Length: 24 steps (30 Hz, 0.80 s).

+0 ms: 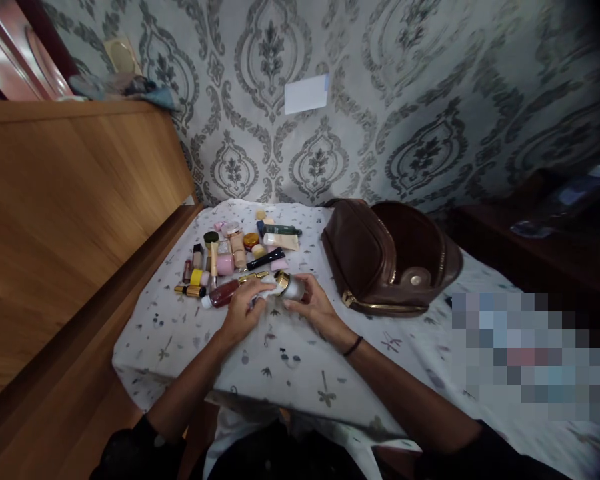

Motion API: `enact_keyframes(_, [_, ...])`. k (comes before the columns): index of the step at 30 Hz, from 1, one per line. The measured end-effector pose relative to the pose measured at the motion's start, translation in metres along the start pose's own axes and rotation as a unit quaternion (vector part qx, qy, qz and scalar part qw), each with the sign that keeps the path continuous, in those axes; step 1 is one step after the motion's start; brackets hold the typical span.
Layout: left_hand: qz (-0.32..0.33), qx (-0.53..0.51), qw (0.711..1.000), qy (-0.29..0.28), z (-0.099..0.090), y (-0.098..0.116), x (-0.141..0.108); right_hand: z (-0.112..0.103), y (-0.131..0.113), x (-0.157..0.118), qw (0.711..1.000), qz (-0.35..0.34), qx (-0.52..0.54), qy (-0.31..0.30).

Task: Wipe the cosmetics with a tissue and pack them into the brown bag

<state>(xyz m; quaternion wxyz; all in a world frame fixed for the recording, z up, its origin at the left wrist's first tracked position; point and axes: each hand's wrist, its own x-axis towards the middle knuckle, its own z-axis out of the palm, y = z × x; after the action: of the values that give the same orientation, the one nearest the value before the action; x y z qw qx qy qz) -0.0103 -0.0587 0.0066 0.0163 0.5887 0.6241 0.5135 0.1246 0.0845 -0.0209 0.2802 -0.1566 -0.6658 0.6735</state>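
In my right hand point(316, 303) is a small frosted container point(293, 289) with a gold band, lying on its side above the cloth with the banded end to the left. My left hand point(247, 307) is closed on a white tissue or wipe point(270, 289), which touches or nearly touches the gold end; the fingers partly hide it. Just left of that hand lies a bottle of dark red liquid point(223, 294) with a white cap. Behind both hands are a black tube point(266, 258), a pink jar point(225, 265) and a beige tube point(237, 250).
Several more cosmetics, among them an amber jar point(251, 241) and a white tube point(281, 241), crowd the table's left. An unzipped brown leather bag point(355, 250) stands to the right on the patterned tablecloth point(290, 360). A wooden panel point(80, 200) rises at the left.
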Motion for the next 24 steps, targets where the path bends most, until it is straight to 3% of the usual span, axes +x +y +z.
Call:
enact_keyframes(6, [0.020,0.043,0.999,-0.011,0.003,0.002,-0.003,0.002,0.006,-0.003,0.979,-0.112,-0.167,-0.034])
enact_keyframes(10, [-0.005,0.058,0.998,-0.017,0.004,-0.002,-0.003,0.003,0.007,-0.004,0.965,-0.150,-0.207,-0.058])
enact_keyframes(24, [-0.110,0.010,0.994,-0.028,0.002,0.000,-0.002,0.004,-0.005,-0.006,0.981,-0.096,-0.167,-0.015])
